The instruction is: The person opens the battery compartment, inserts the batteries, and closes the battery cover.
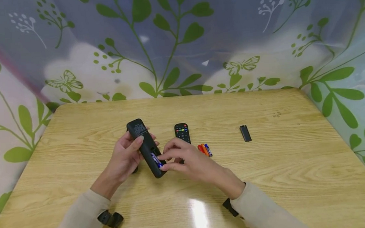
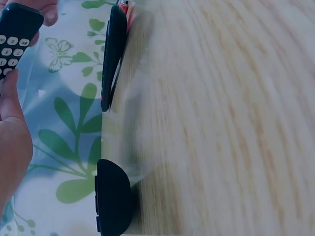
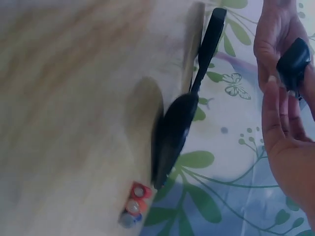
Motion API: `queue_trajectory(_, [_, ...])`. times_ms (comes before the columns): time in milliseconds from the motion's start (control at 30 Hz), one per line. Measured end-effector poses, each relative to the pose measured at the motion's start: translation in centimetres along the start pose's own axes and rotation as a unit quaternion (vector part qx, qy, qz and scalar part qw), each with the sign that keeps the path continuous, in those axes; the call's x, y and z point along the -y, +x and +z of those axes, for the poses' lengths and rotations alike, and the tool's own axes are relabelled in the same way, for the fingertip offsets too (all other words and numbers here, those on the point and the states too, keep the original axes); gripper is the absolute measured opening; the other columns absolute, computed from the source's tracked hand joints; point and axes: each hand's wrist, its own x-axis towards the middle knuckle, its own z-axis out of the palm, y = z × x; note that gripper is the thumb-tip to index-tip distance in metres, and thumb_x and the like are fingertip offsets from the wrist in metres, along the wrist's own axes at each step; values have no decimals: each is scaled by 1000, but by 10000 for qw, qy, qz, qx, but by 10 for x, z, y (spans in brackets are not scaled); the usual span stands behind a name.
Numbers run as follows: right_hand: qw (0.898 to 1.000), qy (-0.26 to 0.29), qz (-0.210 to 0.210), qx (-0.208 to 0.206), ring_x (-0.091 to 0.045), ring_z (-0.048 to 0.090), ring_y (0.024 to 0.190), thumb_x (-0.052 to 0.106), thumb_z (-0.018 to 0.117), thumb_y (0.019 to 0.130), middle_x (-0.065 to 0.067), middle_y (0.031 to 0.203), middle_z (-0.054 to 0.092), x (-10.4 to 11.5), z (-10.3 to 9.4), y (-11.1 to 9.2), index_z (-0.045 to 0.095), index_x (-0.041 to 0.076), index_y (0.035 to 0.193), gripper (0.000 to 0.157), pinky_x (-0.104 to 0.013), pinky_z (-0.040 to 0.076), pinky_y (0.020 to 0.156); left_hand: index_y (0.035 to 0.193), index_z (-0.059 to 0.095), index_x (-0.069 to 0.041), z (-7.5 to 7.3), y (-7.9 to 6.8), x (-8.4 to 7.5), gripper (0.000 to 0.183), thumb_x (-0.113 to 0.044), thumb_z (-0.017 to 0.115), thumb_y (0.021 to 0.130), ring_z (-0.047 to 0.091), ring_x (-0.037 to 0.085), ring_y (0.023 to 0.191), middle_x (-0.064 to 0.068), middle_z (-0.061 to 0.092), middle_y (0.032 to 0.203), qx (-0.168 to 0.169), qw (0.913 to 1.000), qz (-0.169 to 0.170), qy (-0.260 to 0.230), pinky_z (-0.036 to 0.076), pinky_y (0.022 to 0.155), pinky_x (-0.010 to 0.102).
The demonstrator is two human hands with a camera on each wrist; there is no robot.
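Under your left hand (image 1: 125, 155) and your right hand (image 1: 191, 158) spreads a pale wooden table (image 1: 296, 152), its grain running mostly sideways and its far corners rounded. Nearer you than your right hand, a bright patch of reflected light (image 1: 198, 214) gleams on the surface. Past the far edge, beyond both hands, you face a printed covering (image 1: 233, 21) in blue-grey and white with green leafy stems. One butterfly print (image 1: 64, 82) sits beyond and left of your left hand, another (image 1: 242, 65) beyond and right of your right. Well left of your left hand, a pinkish-purple stripe (image 1: 12, 62) slants down toward the table's corner.
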Motion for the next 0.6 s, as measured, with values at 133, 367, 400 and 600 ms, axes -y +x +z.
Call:
queue_trajectory(133, [9797, 1789, 906, 30, -17, 62, 94, 12, 70, 88, -3, 117, 52, 2, 2, 1, 68, 9, 109, 21, -38, 58, 73, 132, 41, 2, 3, 0, -2, 31, -8, 43, 102, 62, 27, 103, 17, 58, 113, -73, 9994, -24, -335, 52, 89, 38])
queue_trajectory(367, [9442, 2872, 1592, -233, -30, 67, 81, 6, 72, 86, -15, 103, 64, 6, 5, 1, 64, 5, 104, 20, -52, 57, 62, 132, 39, 2, 10, 1, -4, 33, -9, 45, 102, 63, 27, 102, 17, 57, 113, -87, 9993, -24, -376, 52, 90, 39])
queue_trajectory(400, [9441, 2853, 1625, -293, -33, 66, 78, 6, 72, 85, -16, 100, 65, 6, 5, 1, 63, 5, 102, 19, -53, 56, 60, 133, 38, 3, 11, 1, -4, 34, -10, 46, 102, 63, 27, 102, 17, 57, 112, -68, 9995, -12, -294, 52, 90, 39])
queue_trajectory(600, [9393, 2914, 1747, -477, -36, 60, 63, 5, 73, 84, -16, 88, 66, 3, 11, 1, 60, 3, 96, 18, -45, 53, 47, 133, 34, 7, 10, 1, -1, 36, -8, 45, 102, 63, 26, 102, 16, 57, 113, 39, 9999, -47, -123, 53, 89, 39])
